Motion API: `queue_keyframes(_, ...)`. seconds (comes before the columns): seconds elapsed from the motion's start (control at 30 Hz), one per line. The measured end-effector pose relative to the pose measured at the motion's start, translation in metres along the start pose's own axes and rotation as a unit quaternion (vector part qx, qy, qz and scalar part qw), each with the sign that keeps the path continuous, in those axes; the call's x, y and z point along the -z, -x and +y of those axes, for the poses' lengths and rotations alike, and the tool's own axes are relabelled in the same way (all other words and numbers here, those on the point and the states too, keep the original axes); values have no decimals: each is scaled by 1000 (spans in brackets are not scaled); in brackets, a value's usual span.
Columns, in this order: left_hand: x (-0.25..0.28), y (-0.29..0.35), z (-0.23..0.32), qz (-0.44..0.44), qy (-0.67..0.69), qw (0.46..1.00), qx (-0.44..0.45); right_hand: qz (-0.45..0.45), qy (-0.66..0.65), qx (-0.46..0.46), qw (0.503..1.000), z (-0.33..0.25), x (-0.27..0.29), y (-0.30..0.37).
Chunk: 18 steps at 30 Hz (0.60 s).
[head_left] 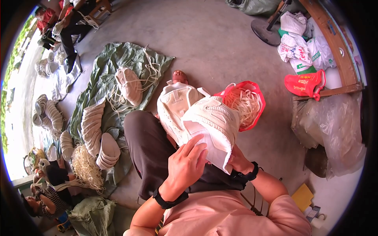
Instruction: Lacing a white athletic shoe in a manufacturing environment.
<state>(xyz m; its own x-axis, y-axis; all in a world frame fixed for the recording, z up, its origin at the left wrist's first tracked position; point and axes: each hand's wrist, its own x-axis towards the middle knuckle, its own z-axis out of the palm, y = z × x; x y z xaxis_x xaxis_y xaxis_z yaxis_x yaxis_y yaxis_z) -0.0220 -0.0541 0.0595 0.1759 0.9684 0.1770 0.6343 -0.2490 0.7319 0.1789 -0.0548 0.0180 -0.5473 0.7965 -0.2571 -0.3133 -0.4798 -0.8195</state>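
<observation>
A white shoe upper [214,118] with braided trim lies over my lap, its pale lining turned toward me. My right hand [240,160] grips its near right edge, the fingers partly hidden behind the material. My left hand [186,165] is at the left side of the opening, fingers bent and thumb drawn in against the lining. Whether a lace end is between those fingertips is too small to see. Beneath and to the left rests another white upper [177,100]. Just beyond, a red bag [258,94] holds a bundle of white laces [242,103].
A green tarp [98,70] on the left floor bears a laced upper [129,86], stacked uppers [92,128] and loose laces [87,167]. Other people sit along the left. At right are plastic bags [295,51], a red bag [303,83] and a wooden frame [334,43].
</observation>
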Motion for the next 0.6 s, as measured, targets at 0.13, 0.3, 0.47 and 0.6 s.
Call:
queue_keyframes(0.13,0,5,0,-1,48,999,-23,1,-12,2,1000,-1,-3,2)
queue_keyframes(0.3,7,14,8,-25,81,996,-21,23,26,11,999,2,-1,7)
queue_keyframes(0.47,21,17,18,44,39,997,-51,-11,5,20,1000,-1,-5,8)
queue_keyframes(0.6,31,23,18,99,-27,994,-44,-34,-31,22,999,1,-7,12)
